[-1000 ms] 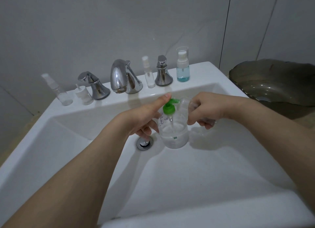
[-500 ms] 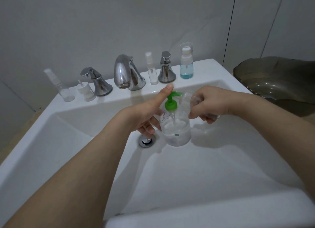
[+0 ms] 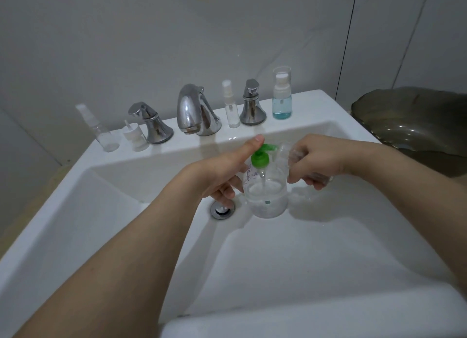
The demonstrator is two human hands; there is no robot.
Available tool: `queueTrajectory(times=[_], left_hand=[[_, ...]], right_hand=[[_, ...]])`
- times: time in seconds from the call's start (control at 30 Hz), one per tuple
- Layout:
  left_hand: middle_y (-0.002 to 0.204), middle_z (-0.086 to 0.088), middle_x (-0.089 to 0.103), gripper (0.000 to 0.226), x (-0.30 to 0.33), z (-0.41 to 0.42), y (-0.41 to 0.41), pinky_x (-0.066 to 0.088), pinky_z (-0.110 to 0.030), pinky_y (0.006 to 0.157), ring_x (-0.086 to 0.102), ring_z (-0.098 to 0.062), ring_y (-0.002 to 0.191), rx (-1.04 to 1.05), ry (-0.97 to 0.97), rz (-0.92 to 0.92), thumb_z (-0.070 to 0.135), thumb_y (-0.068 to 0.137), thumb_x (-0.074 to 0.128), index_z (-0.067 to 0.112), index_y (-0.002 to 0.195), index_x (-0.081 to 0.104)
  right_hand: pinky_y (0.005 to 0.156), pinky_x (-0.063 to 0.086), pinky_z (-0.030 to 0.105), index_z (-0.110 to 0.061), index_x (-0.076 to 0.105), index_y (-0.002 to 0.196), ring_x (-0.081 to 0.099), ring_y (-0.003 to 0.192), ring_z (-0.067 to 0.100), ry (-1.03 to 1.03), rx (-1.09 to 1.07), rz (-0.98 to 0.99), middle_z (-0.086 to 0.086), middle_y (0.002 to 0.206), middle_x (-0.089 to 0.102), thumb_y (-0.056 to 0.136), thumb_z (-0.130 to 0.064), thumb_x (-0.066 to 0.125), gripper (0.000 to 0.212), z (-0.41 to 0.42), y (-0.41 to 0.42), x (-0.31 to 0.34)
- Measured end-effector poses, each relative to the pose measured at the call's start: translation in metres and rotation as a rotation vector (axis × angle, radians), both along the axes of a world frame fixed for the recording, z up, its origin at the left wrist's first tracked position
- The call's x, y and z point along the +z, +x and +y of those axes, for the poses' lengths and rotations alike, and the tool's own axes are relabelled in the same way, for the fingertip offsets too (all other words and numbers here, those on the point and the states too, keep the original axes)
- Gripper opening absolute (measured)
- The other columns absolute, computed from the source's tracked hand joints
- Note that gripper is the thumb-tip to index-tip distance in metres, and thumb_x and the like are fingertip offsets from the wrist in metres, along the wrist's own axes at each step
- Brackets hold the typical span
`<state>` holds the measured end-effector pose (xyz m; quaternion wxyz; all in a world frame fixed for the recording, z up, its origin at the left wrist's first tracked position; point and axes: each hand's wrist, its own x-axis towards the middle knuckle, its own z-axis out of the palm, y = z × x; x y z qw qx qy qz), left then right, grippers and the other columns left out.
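Clear pump bottle (image 3: 267, 201), green pump head (image 3: 260, 159), part-filled, upright; left hand (image 3: 222, 171) grips it, right hand (image 3: 313, 158) clamps small clear bottle (image 3: 284, 150).

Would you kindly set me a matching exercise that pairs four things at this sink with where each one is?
Things
1. pump bottle
2. small clear bottle
3. blue-liquid bottle
4. drain

Places
A. in the floor of the sink
B. gripped by the right hand
C. standing on the back ledge, at the right end of the row
D. gripped by the left hand, thumb over its green pump

Pairs: 1-D, 2-B, 3-C, 4-A
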<state>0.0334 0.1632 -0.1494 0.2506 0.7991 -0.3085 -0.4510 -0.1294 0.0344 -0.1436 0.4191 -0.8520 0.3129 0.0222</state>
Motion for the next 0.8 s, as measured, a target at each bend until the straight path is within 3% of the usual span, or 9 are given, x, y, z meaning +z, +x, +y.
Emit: queueTrajectory(times=[0.2,0.33,0.43,0.53,0.7,0.8], left_hand=[[0.121,-0.015,0.069,0.104,-0.001,-0.001,0.003,0.061,-0.042,0.076,0.053,-0.017,0.044,0.006,0.017,0.011,0.095,0.074,0.030,0.016,0.136,0.055],[0.115,-0.009,0.071,0.104,0.000,-0.002,0.002,0.057,-0.045,0.089,0.076,-0.031,0.074,-0.018,0.052,0.026,0.097,0.071,0.027,0.019,0.134,0.057],[0.115,-0.011,0.071,0.106,0.000,-0.003,0.000,0.057,-0.049,0.091,0.074,-0.036,0.092,-0.009,0.043,0.000,0.099,0.067,0.026,0.019,0.128,0.060],[0.120,-0.014,0.068,0.116,-0.003,-0.004,0.002,0.059,-0.049,0.087,0.068,-0.037,0.105,0.019,0.039,0.010,0.100,0.061,0.031,0.015,0.137,0.055],[0.113,-0.019,0.072,0.106,-0.007,-0.006,0.006,0.057,-0.041,0.093,0.072,-0.032,0.097,0.026,-0.023,0.080,0.095,0.069,0.037,0.009,0.129,0.058],[0.118,-0.021,0.070,0.111,-0.009,-0.006,0.013,0.058,-0.040,0.094,0.071,-0.033,0.107,0.027,-0.055,0.088,0.095,0.064,0.048,0.007,0.130,0.060]], right_hand=[[0.053,0.047,0.031,-0.004,0.057,0.067,0.049,0.042,0.024,-0.005,0.003,-0.005,0.013,0.053,0.055,0.078,-0.008,0.072,0.019,0.000,0.001,0.000],[0.050,0.046,0.028,-0.003,0.058,0.070,0.049,0.042,0.024,-0.016,0.004,-0.013,0.013,0.054,0.055,0.078,-0.009,0.073,0.017,0.001,0.000,0.002],[0.047,0.044,0.025,-0.006,0.058,0.065,0.048,0.041,0.024,-0.016,-0.001,-0.037,0.013,0.053,0.055,0.078,-0.008,0.073,0.020,0.000,0.000,0.003],[0.047,0.044,0.026,-0.006,0.058,0.065,0.049,0.043,0.024,-0.016,0.001,-0.044,0.014,0.054,0.055,0.078,-0.008,0.073,0.020,0.001,0.000,0.003],[0.047,0.045,0.026,-0.004,0.057,0.066,0.049,0.043,0.025,-0.009,0.002,-0.040,0.014,0.054,0.055,0.078,-0.007,0.073,0.020,0.001,0.000,0.002],[0.050,0.046,0.028,-0.003,0.059,0.069,0.049,0.043,0.024,-0.014,0.001,-0.028,0.014,0.055,0.055,0.078,-0.008,0.073,0.018,0.000,0.000,0.003]])
